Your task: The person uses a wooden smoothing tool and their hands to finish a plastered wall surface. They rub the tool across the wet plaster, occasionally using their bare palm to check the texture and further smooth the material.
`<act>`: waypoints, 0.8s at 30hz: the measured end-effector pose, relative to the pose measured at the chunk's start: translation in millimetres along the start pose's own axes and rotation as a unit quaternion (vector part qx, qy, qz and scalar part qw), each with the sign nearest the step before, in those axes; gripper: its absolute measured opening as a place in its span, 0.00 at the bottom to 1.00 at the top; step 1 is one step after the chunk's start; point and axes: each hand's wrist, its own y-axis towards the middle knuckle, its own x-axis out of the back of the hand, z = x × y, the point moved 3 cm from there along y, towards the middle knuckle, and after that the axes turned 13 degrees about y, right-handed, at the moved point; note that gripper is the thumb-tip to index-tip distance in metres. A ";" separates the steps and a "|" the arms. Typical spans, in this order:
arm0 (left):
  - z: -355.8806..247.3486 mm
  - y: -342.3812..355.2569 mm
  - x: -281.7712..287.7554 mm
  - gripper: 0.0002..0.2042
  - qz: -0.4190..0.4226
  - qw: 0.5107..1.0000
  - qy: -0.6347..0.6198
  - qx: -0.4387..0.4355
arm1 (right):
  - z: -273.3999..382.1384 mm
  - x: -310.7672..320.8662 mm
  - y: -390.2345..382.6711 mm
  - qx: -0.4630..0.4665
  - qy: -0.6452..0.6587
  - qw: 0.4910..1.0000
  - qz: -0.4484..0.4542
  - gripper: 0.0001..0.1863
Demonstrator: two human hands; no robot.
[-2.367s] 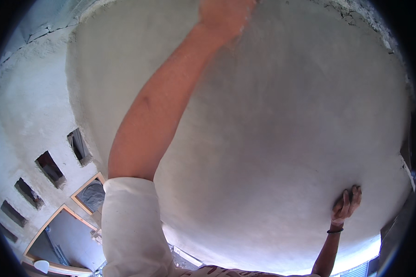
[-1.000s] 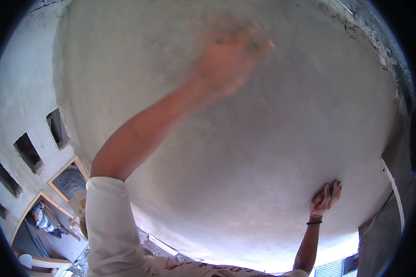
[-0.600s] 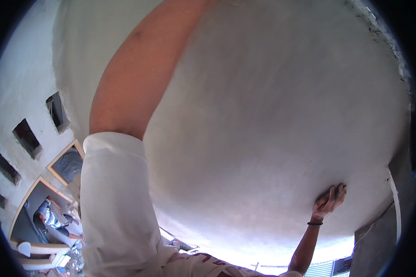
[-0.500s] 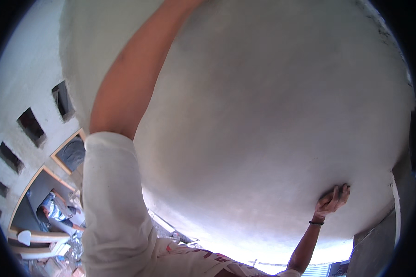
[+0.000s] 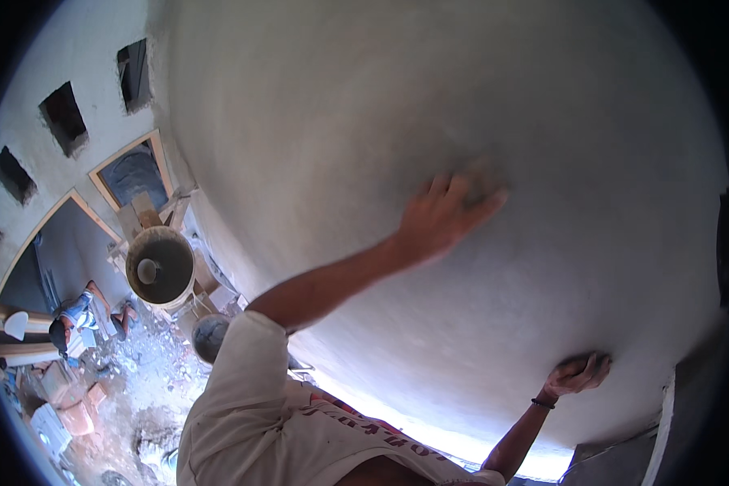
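Note:
A smooth grey plastered surface [image 5: 478, 89], curved by the lens, fills most of the view. My left hand [image 5: 445, 215] lies on it near the middle, fingers spread, its arm coming from a white sleeve [image 5: 243, 381] at lower left. A blurred grey-brown patch sits under its fingertips; I cannot tell whether it is something held. My right hand [image 5: 577, 373], with a dark band at the wrist, rests on the lower right of the surface, fingers curled in.
Far below at left, a round pan [image 5: 160, 266] of grey mortar stands on wooden planks [image 5: 142, 215]. A wall with dark rectangular openings [image 5: 63, 117] rises behind. A person in blue [image 5: 73, 316] sits among bricks and rubble [image 5: 65, 405].
My left arm has swung down from high overhead, so the hand now lies at the middle of the surface. The right hand has stayed in place. The view has tilted toward the ground.

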 end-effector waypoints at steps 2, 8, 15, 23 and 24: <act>48.2 44.8 9.1 0.20 0.057 0.990 -0.059 0.118 | 7.1 -2.7 8.9 0.007 0.004 1.000 0.001 0.18; 238.8 -63.9 -42.1 0.27 0.079 0.907 0.016 0.414 | 49.5 -26.7 33.7 0.006 0.020 1.000 0.015 0.19; 129.2 -85.9 -29.8 0.29 0.135 0.888 -0.206 0.389 | 75.8 -57.3 28.2 0.016 0.023 0.999 0.022 0.18; 206.7 -127.8 -29.0 0.25 0.185 0.660 -0.239 0.687 | 94.5 -53.8 19.6 0.020 0.030 0.999 0.024 0.20; 178.6 -129.4 -27.1 0.22 0.250 0.644 -0.260 0.675 | 97.3 -52.2 14.7 0.021 0.024 0.999 0.027 0.19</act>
